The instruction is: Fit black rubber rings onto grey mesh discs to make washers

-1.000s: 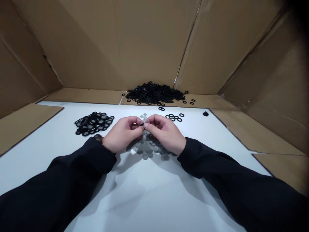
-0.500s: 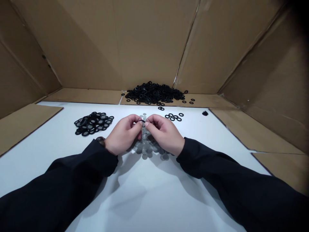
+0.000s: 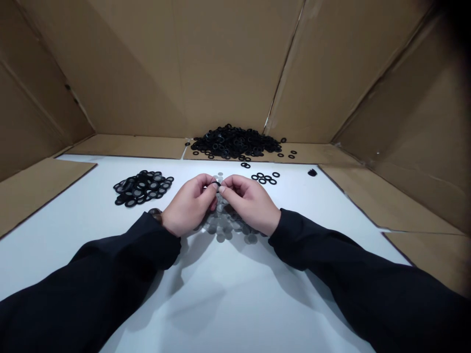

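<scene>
Between the fingertips of both hands is a small black ring [image 3: 217, 184], mostly covered by thumbs and fingers. My left hand [image 3: 189, 205] pinches its left side, and my right hand [image 3: 252, 202] pinches its right side. Thin grey translucent discs [image 3: 221, 228] lie on the white surface under and between the hands, partly hidden by them. Left of my left hand is a pile of black rings with grey discs in their centres [image 3: 142, 187]. Several loose black rings [image 3: 262, 179] lie just beyond my right hand.
A large heap of black rings [image 3: 235, 141] rests on a cardboard strip at the back wall [image 3: 228, 63]. A small black item [image 3: 312, 172] lies at the back right of the white table [image 3: 221, 294]. Cardboard walls rise on both sides.
The ring has tilted slightly between the fingertips. Both hands otherwise keep nearly the same place.
</scene>
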